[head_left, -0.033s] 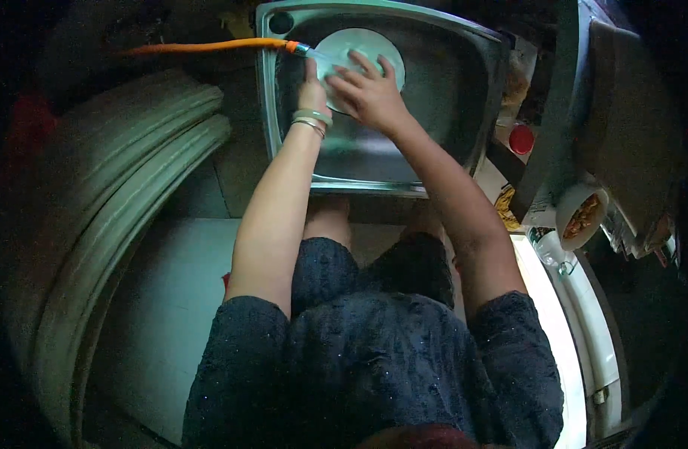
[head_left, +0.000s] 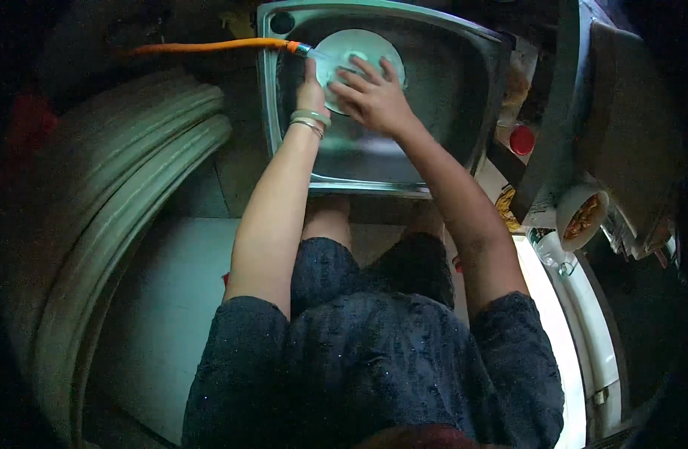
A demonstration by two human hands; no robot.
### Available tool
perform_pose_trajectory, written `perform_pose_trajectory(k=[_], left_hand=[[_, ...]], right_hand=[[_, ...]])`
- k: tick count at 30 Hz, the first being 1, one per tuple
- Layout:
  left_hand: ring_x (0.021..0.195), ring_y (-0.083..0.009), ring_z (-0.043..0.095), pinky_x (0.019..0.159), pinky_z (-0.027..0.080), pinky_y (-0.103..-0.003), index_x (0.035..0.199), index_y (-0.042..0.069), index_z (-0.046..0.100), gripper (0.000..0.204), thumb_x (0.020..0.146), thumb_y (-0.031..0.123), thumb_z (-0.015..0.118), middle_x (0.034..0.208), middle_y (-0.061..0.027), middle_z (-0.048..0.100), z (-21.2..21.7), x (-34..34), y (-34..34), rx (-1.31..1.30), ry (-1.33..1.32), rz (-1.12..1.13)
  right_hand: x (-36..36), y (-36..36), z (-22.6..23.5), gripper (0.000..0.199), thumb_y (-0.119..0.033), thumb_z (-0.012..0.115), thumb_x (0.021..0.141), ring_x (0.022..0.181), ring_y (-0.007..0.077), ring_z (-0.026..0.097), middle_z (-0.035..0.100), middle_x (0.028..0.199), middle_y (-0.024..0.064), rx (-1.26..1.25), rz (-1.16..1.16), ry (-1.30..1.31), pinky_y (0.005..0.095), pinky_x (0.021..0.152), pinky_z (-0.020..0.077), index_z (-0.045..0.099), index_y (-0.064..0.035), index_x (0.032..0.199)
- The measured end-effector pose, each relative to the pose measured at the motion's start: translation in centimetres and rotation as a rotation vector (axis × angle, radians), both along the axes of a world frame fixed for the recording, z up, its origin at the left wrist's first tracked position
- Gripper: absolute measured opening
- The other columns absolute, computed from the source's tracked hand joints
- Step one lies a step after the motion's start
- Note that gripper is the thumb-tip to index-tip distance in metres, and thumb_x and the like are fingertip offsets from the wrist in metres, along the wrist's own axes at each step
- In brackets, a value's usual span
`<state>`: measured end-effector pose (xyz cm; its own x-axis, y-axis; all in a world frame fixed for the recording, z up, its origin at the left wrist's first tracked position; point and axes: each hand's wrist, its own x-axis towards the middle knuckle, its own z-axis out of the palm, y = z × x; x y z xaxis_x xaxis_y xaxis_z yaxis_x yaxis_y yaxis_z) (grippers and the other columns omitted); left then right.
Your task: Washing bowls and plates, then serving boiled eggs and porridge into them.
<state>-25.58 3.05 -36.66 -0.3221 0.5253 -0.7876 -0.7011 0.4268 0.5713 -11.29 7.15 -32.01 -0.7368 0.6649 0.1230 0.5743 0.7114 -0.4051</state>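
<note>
A round white plate [head_left: 385,54] is tilted up inside a steel sink [head_left: 441,112]. Its left edge is held by my left hand [head_left: 312,96], with the thumb stretched up along the rim and the other fingers hidden. Over the lower right of the plate is my right hand [head_left: 374,93], fingers spread and slightly curled; it looks as if the fingertips touch the surface. Water from the metal nozzle of an orange hose [head_left: 232,46] runs onto the plate between my hands. Bracelets [head_left: 312,120] circle my left wrist.
Large pale curved boards or lids [head_left: 157,150] stand stacked at the left. On the right are a red lid [head_left: 521,140], a white bowl of food [head_left: 582,217] and a clear bottle [head_left: 555,254]. A drain opening [head_left: 282,22] lies at the sink's far left corner.
My right hand has shifted slightly right and down across the plate, showing more of its middle. My left hand keeps its grip at the edge, barely moving.
</note>
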Motion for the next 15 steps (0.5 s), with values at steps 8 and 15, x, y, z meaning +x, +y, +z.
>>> perform_pose_trajectory(k=[8,15], left_hand=[[0.102,-0.021,0.053,0.083,0.043,-0.035,0.119,0.004,0.048,0.073,0.08,0.065,0.044,0.116,-0.0108,0.053,0.5,1.7,0.4,0.018,0.005,-0.076],[0.102,-0.0221,0.053,0.086,0.043,-0.036,0.12,0.004,0.048,0.074,0.077,0.064,0.048,0.114,-0.009,0.055,-0.2,-0.2,0.1,0.152,-0.224,-0.033]], right_hand=[[-1.0,0.7,0.1,0.038,-0.028,0.067,0.067,0.123,0.0316,0.034,0.048,0.125,-0.0042,-0.049,-0.102,0.094,0.0596,0.096,0.0212,0.059,-0.0248,0.104],[2.1,0.6,0.8,0.048,-0.023,0.066,0.068,0.124,0.0287,0.034,0.045,0.129,-0.0029,-0.081,0.189,0.079,0.0545,0.098,0.0229,0.054,-0.0268,0.113]])
